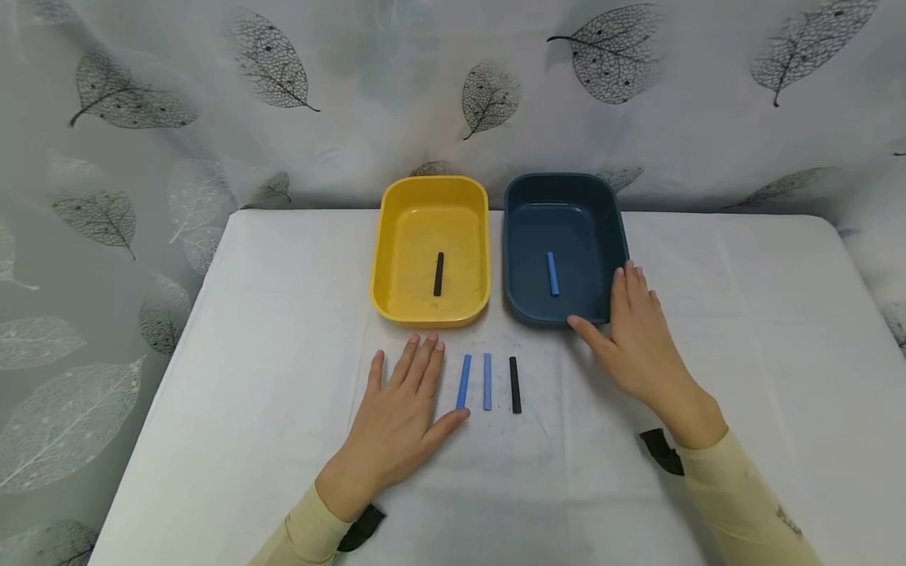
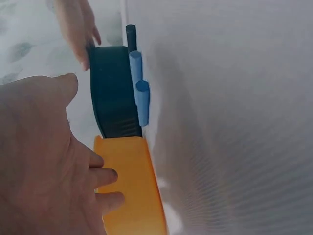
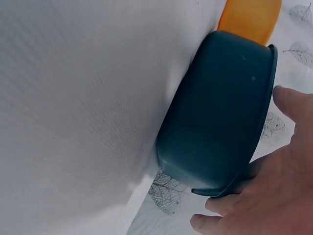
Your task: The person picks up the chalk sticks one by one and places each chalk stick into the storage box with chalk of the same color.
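Observation:
My left hand (image 1: 396, 417) is spread with straight fingers at the left of three small sticks that look like chalk or pastel. Its thumb tip overlaps the lower end of the leftmost blue stick (image 1: 463, 381). A second blue stick (image 1: 487, 382) and a black stick (image 1: 515, 385) lie beside it on the table. My right hand (image 1: 640, 346) is at the near right corner of the dark blue tray (image 1: 524, 310), thumb at the front rim, straight fingers along the right side. One blue stick (image 1: 552, 273) lies inside that tray.
Left of the dark blue tray stands a yellow tray (image 1: 385, 287) with a black stick (image 1: 437, 273) in it. Both trays sit at the far edge of the white-covered table (image 1: 283, 314). A leaf-patterned curtain (image 1: 354, 141) hangs behind.

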Tool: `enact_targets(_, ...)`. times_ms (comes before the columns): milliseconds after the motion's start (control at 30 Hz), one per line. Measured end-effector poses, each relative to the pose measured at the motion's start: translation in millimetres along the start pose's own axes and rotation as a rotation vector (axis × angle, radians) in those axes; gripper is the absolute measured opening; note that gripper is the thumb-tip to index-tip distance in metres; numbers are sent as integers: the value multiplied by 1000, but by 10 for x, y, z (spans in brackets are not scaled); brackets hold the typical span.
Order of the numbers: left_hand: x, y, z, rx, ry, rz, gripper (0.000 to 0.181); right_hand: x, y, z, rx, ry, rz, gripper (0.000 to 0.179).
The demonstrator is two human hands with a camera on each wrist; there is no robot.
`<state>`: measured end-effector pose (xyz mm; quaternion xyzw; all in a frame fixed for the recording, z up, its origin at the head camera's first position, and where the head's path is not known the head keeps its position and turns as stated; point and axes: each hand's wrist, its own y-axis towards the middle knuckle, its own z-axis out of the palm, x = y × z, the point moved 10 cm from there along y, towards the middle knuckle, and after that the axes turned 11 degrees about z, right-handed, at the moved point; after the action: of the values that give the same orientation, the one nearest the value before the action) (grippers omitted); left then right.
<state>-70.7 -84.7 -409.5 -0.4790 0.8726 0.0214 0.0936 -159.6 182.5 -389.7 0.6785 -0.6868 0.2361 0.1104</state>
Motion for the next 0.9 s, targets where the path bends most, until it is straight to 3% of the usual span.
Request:
enact_targets(167, -47, 19, -43, -6, 9, 45, 82, -33, 36, -3, 3, -3, 4, 102)
enact_targets(433, -135, 92, -72, -1, 45, 177, 79, -28, 101, -10, -19, 8, -8, 103)
enact_targets(900, -150, 240, -26, 63, -104, 277, 88, -11, 59, 26, -36, -39, -6, 104)
